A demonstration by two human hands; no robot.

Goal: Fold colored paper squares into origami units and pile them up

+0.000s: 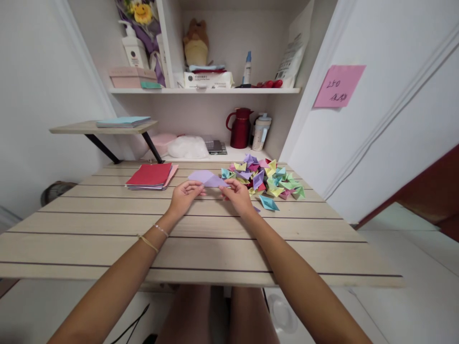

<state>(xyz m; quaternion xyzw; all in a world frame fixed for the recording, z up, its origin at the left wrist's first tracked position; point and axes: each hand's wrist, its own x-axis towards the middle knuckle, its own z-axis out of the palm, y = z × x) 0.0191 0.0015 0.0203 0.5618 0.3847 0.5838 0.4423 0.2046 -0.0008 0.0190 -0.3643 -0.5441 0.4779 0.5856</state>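
Observation:
A partly folded lilac sheet of paper (207, 178) lies on the wooden table (107, 224) in front of me. My left hand (183, 196) pinches its near left edge with curled fingers. My right hand (237, 193) pinches its near right corner. Both hands rest low on the tabletop. Just right of my right hand lies a heap of folded paper boats (267, 179) in several colours, with one teal boat (268, 203) nearest the front.
A stack of coloured paper with a red top sheet (150, 175) lies to the left. Behind the table, a red jug (241, 127), a pale cup (261, 131) and shelves of boxes stand in an alcove. A pink note (339, 86) hangs on the right wall.

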